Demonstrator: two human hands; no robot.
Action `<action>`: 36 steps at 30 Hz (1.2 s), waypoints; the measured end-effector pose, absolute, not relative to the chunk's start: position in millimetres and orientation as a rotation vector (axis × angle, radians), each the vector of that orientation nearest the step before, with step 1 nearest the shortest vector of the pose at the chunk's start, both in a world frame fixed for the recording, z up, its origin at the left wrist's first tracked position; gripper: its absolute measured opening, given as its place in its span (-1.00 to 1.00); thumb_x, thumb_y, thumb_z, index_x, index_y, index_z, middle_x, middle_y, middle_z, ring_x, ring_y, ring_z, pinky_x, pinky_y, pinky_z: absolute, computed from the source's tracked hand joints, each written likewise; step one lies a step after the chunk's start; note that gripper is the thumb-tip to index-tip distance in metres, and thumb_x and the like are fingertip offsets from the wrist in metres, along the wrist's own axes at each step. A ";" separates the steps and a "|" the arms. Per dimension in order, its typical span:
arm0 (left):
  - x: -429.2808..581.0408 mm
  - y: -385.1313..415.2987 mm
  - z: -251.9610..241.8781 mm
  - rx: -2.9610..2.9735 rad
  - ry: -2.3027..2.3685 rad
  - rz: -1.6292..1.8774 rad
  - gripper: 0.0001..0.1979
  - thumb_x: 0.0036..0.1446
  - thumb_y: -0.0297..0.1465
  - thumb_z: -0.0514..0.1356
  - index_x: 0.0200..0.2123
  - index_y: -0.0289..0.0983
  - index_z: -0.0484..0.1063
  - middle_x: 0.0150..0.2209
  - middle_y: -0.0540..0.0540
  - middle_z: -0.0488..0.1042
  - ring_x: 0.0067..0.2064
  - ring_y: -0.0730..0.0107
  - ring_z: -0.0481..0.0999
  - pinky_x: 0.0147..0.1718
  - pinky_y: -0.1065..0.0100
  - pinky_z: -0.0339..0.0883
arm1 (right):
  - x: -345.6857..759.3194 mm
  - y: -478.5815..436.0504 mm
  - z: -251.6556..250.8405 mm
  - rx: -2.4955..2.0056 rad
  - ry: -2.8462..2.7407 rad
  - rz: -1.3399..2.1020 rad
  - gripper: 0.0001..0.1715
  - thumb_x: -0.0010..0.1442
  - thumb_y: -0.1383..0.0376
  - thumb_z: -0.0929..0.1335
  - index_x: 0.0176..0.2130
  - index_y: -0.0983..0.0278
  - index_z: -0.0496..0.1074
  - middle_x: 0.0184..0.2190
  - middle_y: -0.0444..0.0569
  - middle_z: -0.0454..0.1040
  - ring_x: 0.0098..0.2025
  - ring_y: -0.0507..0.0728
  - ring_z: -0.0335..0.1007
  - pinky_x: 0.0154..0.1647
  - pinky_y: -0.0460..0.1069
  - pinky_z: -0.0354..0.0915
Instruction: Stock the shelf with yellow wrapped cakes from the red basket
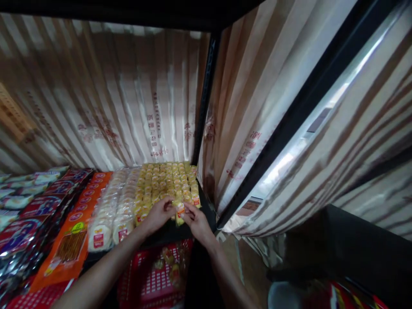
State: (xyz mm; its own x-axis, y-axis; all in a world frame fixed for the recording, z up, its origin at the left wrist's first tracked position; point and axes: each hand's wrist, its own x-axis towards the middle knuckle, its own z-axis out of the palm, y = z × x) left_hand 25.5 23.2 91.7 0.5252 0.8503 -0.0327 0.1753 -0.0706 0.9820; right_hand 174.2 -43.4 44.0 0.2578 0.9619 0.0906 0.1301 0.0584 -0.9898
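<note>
A small yellow snack packet (pixel 179 209) with a red label is pinched between my two hands at the front of the yellow rows. My left hand (pixel 160 216) grips its left side with thumb and curled fingers. On its right side, my right hand (pixel 195 219) holds the packet with thumb and fingertips. Just behind my fingers, rows of matching yellow snack packets (pixel 167 180) stand packed tightly on the dark shelf (pixel 207 214). Clear-wrapped round white packets (pixel 100 234) line up to the left of them.
Orange snack bags (pixel 72 240) and dark glossy bags (pixel 38 210) fill the shelf's left. A red plastic basket (pixel 149 281) with a few yellow packets sits below. Dark metal posts (pixel 206 94) and printed curtains (pixel 135 94) enclose the back and right.
</note>
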 end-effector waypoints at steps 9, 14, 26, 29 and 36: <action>99.7 86.0 131.0 1.910 0.887 0.713 -0.67 -0.08 -0.43 0.22 -0.16 -0.30 0.44 -0.29 -0.07 0.51 -0.27 0.37 0.46 -0.21 0.36 0.32 | 218.0 7.3 72.6 -1.503 -1.134 0.397 -0.58 0.08 0.27 0.28 -0.04 0.24 0.38 -0.10 0.03 0.41 -0.11 0.13 0.36 -0.02 0.04 0.27; 143.0 119.7 140.0 2.034 0.923 0.750 -0.73 -0.05 -0.52 0.19 -0.20 -0.27 0.43 -0.34 -0.02 0.53 -0.30 0.42 0.49 -0.24 0.40 0.36 | 242.1 40.4 87.4 -1.568 -1.079 0.221 -0.57 0.11 0.24 0.25 -0.01 0.28 0.38 -0.08 0.07 0.42 -0.05 0.17 0.33 0.02 0.07 0.21; 200.1 167.1 103.7 2.231 0.842 0.807 -0.75 0.03 -0.44 0.19 -0.17 -0.28 0.39 -0.30 -0.07 0.52 -0.28 0.39 0.50 -0.24 0.40 0.35 | 274.0 87.7 60.0 -1.550 -0.849 0.273 -0.53 0.13 0.19 0.23 0.00 0.30 0.36 -0.10 0.07 0.48 -0.15 0.12 0.42 -0.10 -0.01 0.28; 205.8 173.3 95.3 2.310 0.872 0.776 -0.75 0.02 -0.42 0.19 -0.17 -0.31 0.40 -0.31 -0.09 0.51 -0.30 0.38 0.48 -0.26 0.39 0.34 | 278.0 91.8 53.0 -1.538 -0.866 0.261 -0.57 0.13 0.19 0.23 -0.05 0.28 0.39 -0.12 0.04 0.49 -0.12 0.12 0.41 -0.08 -0.01 0.27; 208.1 180.5 84.9 2.321 0.905 0.660 -0.79 0.05 -0.35 0.18 -0.22 -0.29 0.41 -0.38 -0.01 0.50 -0.36 0.42 0.46 -0.31 0.41 0.33 | 278.5 96.0 38.7 -1.515 -0.841 0.238 -0.54 0.13 0.16 0.22 -0.06 0.33 0.42 -0.17 0.06 0.51 -0.18 0.13 0.43 -0.11 -0.02 0.28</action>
State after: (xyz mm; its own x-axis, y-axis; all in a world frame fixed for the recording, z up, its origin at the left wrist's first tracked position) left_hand 208.1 180.5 84.9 0.6516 0.7206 0.2372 0.4466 -0.6171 0.6478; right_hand 278.5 96.0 38.7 0.7056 0.6247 0.3344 0.3564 0.0951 -0.9295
